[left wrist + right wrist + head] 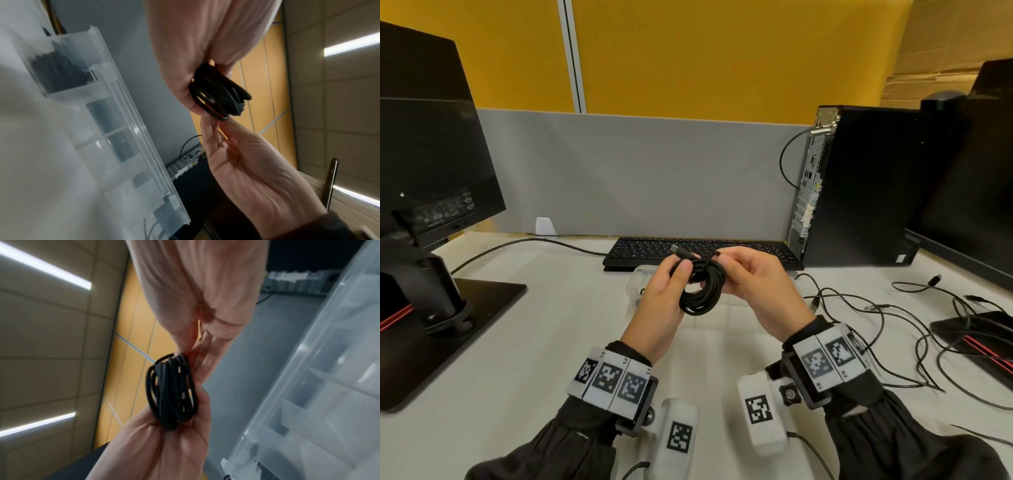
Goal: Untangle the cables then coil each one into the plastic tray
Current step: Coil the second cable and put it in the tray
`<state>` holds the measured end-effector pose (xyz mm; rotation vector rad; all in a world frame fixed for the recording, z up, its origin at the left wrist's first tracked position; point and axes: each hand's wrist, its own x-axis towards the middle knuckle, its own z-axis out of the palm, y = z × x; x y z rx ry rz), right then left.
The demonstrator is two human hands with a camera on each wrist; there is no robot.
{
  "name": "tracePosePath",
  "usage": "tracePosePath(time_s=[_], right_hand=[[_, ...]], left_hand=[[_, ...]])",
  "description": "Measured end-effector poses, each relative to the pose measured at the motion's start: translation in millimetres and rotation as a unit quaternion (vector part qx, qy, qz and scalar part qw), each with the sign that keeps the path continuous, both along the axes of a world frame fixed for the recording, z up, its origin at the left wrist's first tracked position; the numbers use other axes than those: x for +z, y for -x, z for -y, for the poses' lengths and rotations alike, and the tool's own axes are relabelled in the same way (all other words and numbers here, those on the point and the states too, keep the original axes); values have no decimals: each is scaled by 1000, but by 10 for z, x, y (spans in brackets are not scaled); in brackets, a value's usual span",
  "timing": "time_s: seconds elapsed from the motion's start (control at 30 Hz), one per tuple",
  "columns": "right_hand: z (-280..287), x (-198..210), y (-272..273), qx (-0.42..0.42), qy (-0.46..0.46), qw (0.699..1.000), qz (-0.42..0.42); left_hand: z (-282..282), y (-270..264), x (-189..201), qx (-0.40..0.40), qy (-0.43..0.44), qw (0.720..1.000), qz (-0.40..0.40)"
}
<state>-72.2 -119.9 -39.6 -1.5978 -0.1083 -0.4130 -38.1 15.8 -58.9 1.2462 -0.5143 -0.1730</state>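
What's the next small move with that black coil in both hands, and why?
Probably lower the black coil into a free compartment of the clear plastic tray under the hands. It already looks fully wound, gripped by the left hand and pinched by the right hand, with its plug end sticking up. More loose cables wait on the right.

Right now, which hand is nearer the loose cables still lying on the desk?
Right. The right hand holds the black coil just left of the loose cables; the left hand grips the coil's far side, farther away.
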Motion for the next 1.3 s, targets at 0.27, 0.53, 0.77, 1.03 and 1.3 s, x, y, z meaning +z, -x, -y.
tracePosePath(time_s=[0.27,0.53,0.77,1.03,1.3], right_hand=[[-2,-45,18,67,-102,990,-73],[-68,53,119,-10,26,999,-44],[-133,39,97,-91,216,972,-23],[-103,25,57,-12,192,978,-79],[28,2,73,4,222,970,-100]], left_hand=[[-26,-29,-8,36,-42,998,-3],[-43,-59,-27,114,-55,988,85],[-33,-30,-32,106,-61,985,123],[-12,-38,-78,99,-34,989,105],[-13,-87,-80,47,-54,997,39]])
